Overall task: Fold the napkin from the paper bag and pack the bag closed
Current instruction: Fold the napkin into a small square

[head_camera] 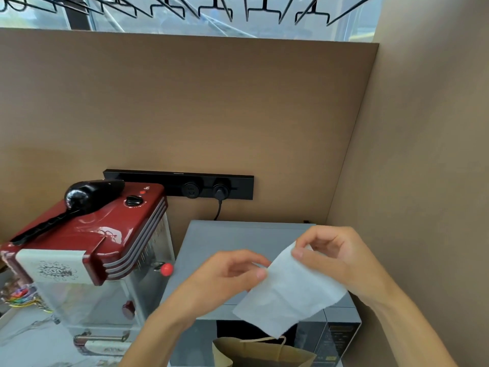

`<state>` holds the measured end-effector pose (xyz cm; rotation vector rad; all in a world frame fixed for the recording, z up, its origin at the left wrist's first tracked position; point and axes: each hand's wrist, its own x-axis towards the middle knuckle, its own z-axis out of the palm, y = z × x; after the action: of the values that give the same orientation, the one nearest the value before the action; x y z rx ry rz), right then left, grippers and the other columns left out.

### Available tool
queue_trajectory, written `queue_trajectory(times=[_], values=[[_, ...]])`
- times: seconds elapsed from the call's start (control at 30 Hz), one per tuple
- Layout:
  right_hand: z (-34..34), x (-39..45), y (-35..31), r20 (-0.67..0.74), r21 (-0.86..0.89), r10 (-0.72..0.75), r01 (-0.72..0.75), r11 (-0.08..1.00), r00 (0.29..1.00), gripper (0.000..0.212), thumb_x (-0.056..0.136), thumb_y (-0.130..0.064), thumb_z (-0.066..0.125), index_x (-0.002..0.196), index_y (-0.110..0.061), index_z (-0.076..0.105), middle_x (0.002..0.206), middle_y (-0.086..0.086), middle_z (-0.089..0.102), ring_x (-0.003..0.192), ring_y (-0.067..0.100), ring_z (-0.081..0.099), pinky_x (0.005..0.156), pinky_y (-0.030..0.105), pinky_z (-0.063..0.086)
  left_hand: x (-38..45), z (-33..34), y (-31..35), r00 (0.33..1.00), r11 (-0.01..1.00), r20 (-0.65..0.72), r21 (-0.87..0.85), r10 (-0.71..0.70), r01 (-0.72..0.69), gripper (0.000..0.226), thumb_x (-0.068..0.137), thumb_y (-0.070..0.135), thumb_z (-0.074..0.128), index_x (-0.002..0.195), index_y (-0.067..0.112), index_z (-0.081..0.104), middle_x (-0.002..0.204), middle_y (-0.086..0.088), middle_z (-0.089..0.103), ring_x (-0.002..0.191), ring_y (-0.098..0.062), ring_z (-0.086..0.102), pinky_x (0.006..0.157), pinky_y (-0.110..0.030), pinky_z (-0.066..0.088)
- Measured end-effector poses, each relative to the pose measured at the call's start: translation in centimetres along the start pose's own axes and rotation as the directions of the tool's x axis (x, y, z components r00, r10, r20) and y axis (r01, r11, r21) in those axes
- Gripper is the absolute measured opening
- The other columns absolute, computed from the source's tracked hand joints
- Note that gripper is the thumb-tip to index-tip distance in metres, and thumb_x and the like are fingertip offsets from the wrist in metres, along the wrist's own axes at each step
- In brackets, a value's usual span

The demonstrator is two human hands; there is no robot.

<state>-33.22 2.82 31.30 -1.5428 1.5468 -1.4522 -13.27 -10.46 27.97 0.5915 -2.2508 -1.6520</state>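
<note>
Both hands hold a white napkin [288, 290] in the air above the open paper bag [264, 353], in front of a grey microwave [238, 239]. The left hand [232, 271] pinches its left edge, the right hand [330, 255] its top corner; the sheet hangs diagonally between them, its loose lower end nearest the bag.
</note>
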Motion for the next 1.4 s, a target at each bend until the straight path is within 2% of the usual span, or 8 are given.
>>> queue_trajectory(times=[0.13, 0.37, 0.73, 0.9, 1.0, 1.1, 1.23, 1.4], values=[[-0.1, 0.5, -0.5, 0.024, 0.017, 0.015, -0.016, 1.0, 1.0, 0.011, 0.081, -0.021, 0.075, 0.074, -0.013, 0.072, 0.072, -0.004, 0.07, 0.066, 0.011, 0.063, 0.061, 0.017, 0.048, 0.5, 0.6, 0.1, 0.995, 0.998, -0.094, -0.042, 0.041, -0.045, 0.012, 0.094, 0.025, 0.067, 0.096, 0.025, 0.079, 0.101, 0.001, 0.079, 0.1, -0.026, 0.072, 0.093, -0.043, 0.054], [0.4, 0.3, 0.5, -0.115, 0.462, 0.092, -0.029, 0.886, 0.989, 0.035, 0.096, -0.041, 0.053, 0.115, -0.017, 0.07, 0.099, 0.005, 0.072, 0.08, 0.016, 0.065, 0.063, 0.019, 0.051, 0.7, 0.5, 0.0, 0.963, 0.893, -0.224, -0.386, 0.153, -0.232, 0.019, 0.087, 0.021, 0.071, 0.097, 0.006, 0.077, 0.088, -0.008, 0.078, 0.079, -0.016, 0.068, 0.072, -0.024, 0.051], [3.7, 0.7, -0.4, 0.177, 0.28, 0.083, -0.131, 0.951, 0.981, 0.028, 0.084, -0.037, 0.063, 0.108, -0.031, 0.075, 0.116, -0.006, 0.074, 0.112, 0.013, 0.067, 0.092, 0.03, 0.055, 1.2, 2.1, 0.5, 0.985, 0.595, 0.118, -0.803, 0.123, 0.021, 0.037, 0.091, -0.009, 0.054, 0.124, 0.003, 0.064, 0.098, -0.006, 0.07, 0.082, -0.018, 0.066, 0.069, -0.027, 0.053], [4.0, 1.7, -0.3, 0.07, 0.208, 0.025, -0.039, 0.977, 0.997, 0.012, 0.083, -0.009, 0.064, 0.084, -0.006, 0.075, 0.101, 0.007, 0.074, 0.077, 0.02, 0.068, 0.065, 0.034, 0.049, 0.8, 2.5, -1.7, 0.999, 0.476, 0.023, -0.879, -0.035, 0.036, 0.063, 0.034, 0.014, 0.103, 0.092, 0.004, 0.079, 0.088, -0.017, 0.074, 0.074, -0.031, 0.073, 0.069, -0.044, 0.063], [3.7, 1.8, -0.3, 0.037, 0.199, 0.022, -0.029, 0.98, 0.999, 0.021, 0.093, -0.022, 0.067, 0.094, -0.002, 0.074, 0.081, 0.017, 0.068, 0.063, 0.027, 0.055, 0.057, 0.035, 0.046, 0.2, 2.1, -1.6, 1.0, 0.522, 0.008, -0.853, 0.015, -0.001, 0.067, 0.051, 0.028, 0.098, 0.109, 0.003, 0.076, 0.115, -0.024, 0.072, 0.099, -0.041, 0.071, 0.09, -0.055, 0.057], [3.1, 1.7, 0.4, -0.027, 0.18, 0.126, -0.119, 0.977, 0.992, 0.023, 0.092, -0.033, 0.066, 0.106, -0.018, 0.076, 0.1, 0.003, 0.079, 0.091, 0.034, 0.069, 0.075, 0.044, 0.051, 0.2, 1.6, -1.5, 1.0, 0.501, -0.017, -0.865, -0.017, -0.006, 0.068, 0.076, 0.042, 0.082, 0.13, 0.004, 0.063, 0.133, -0.023, 0.063, 0.122, -0.04, 0.061, 0.104, -0.054, 0.048], [2.7, 1.6, 1.3, -0.018, 0.196, 0.22, -0.212, 0.957, 0.975, 0.024, 0.09, -0.035, 0.065, 0.109, -0.026, 0.077, 0.112, -0.001, 0.078, 0.11, 0.033, 0.067, 0.096, 0.059, 0.047, 0.4, 1.1, -1.2, 0.997, 0.554, -0.017, -0.832, -0.08, 0.03, 0.081, 0.092, 0.072, 0.032, 0.135, 0.009, 0.06, 0.139, -0.021, 0.06, 0.129, -0.035, 0.057, 0.096, -0.045, 0.055], [2.3, 1.1, 1.1, 0.04, 0.228, 0.252, -0.254, 0.94, 0.967, 0.024, 0.091, -0.03, 0.066, 0.108, -0.018, 0.077, 0.111, 0.006, 0.077, 0.104, 0.027, 0.07, 0.094, 0.051, 0.048, 0.2, 0.5, -0.3, 0.989, 0.807, -0.142, -0.589, -0.051, -0.043, 0.051, 0.085, 0.051, 0.066, 0.115, 0.01, 0.072, 0.119, -0.018, 0.073, 0.11, -0.034, 0.07, 0.082, -0.042, 0.059]])
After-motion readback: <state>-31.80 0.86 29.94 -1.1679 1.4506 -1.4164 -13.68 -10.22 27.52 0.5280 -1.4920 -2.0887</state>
